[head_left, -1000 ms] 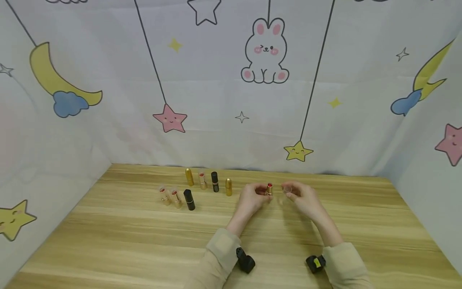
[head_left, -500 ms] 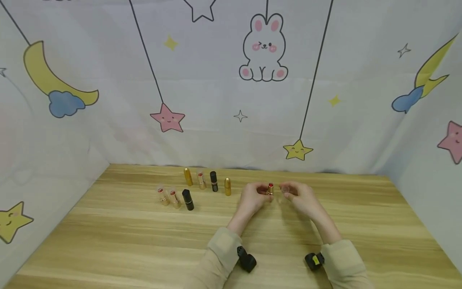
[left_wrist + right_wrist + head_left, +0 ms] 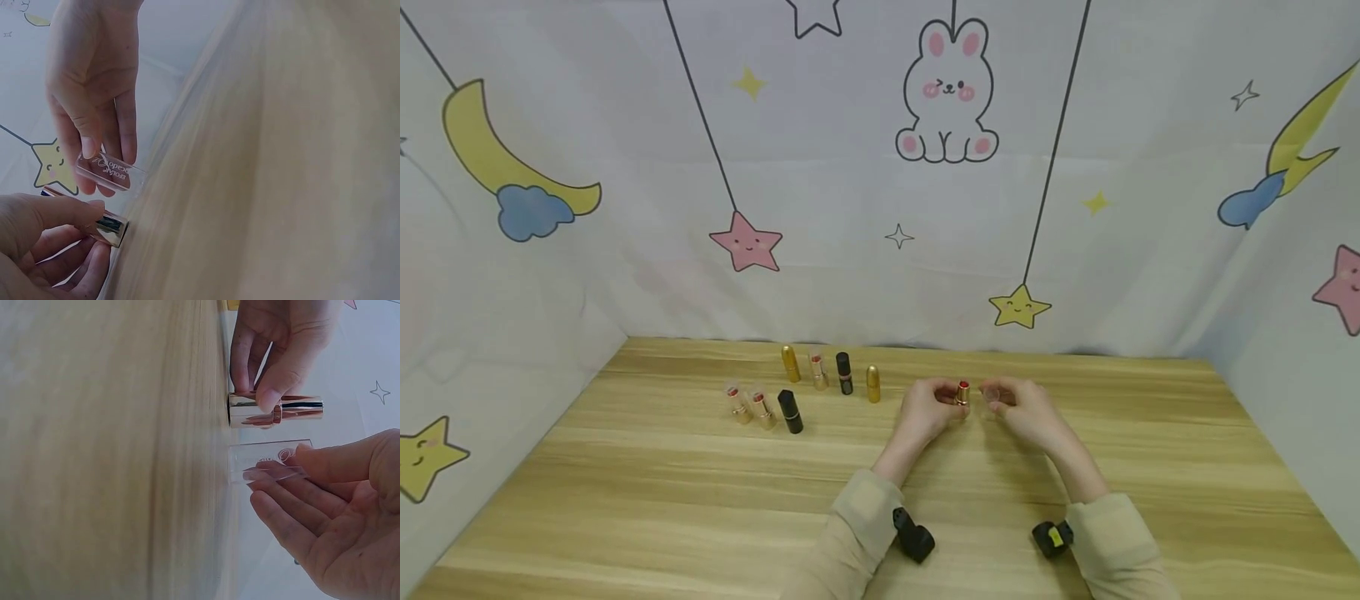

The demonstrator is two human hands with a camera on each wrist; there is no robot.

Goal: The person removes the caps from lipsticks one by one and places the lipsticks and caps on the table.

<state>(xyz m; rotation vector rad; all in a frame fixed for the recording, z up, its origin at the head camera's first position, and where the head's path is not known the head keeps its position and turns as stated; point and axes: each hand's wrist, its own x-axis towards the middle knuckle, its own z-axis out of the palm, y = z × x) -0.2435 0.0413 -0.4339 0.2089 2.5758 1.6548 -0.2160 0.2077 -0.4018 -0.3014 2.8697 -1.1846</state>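
My left hand [image 3: 925, 410] grips a gold lipstick [image 3: 963, 393] by its base, its red tip pointing up. In the right wrist view the thumb of that hand presses the lipstick's shiny base [image 3: 247, 412] right at the table surface. My right hand [image 3: 1032, 410] pinches a clear cap [image 3: 269, 461] between thumb and fingers, close beside the lipstick with a small gap between them. White lettering shows on this clear cap [image 3: 112, 173] in the left wrist view, where the lipstick's gold base [image 3: 111, 230] lies just below it.
Several lipsticks stand on the wooden table [image 3: 700, 500] to the left: a gold bullet-shaped tube [image 3: 873, 384], a black tube [image 3: 845, 373], a faceted black tube [image 3: 790, 412] and a clear-capped lipstick [image 3: 763, 410]. A printed white curtain [image 3: 850, 167] closes off the back.
The right hand with the clear cap and the left hand with the lipstick have come slightly nearer each other. The head view has shifted a little; the standing lipsticks stay in place.
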